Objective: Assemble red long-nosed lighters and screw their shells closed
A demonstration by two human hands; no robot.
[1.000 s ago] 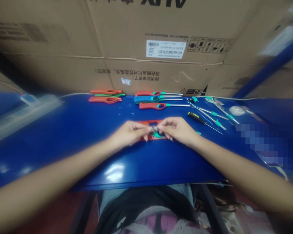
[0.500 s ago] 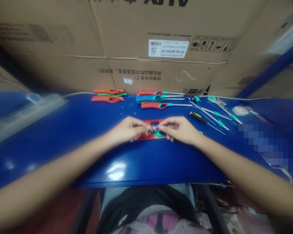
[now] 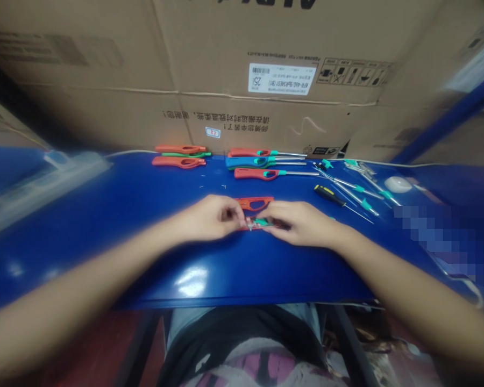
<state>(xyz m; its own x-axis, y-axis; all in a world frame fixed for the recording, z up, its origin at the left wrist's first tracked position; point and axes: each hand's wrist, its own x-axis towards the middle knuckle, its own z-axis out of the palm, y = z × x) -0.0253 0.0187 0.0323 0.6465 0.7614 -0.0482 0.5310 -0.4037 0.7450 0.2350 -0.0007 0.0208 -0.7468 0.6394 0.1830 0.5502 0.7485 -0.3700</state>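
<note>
My left hand (image 3: 212, 216) and my right hand (image 3: 302, 221) meet over an open red lighter shell (image 3: 255, 203) lying on the blue table (image 3: 125, 215). Both hands have their fingers curled in a pinch on a small metal and teal part (image 3: 257, 222) of that lighter, low against the table. The picture is smeared by motion, so the part itself is hard to make out.
Red and green lighter handles (image 3: 179, 156) lie at the back left, assembled red and blue lighters (image 3: 262, 159) in the middle. A black-and-yellow screwdriver (image 3: 331, 195), teal-tipped metal rods (image 3: 358, 188) and a white object (image 3: 397, 184) lie right. Cardboard boxes (image 3: 242, 70) stand behind.
Both hands have dropped from just above the red shell to its near edge, carrying the small part down toward the table. More of the red shell shows behind the fingers.
</note>
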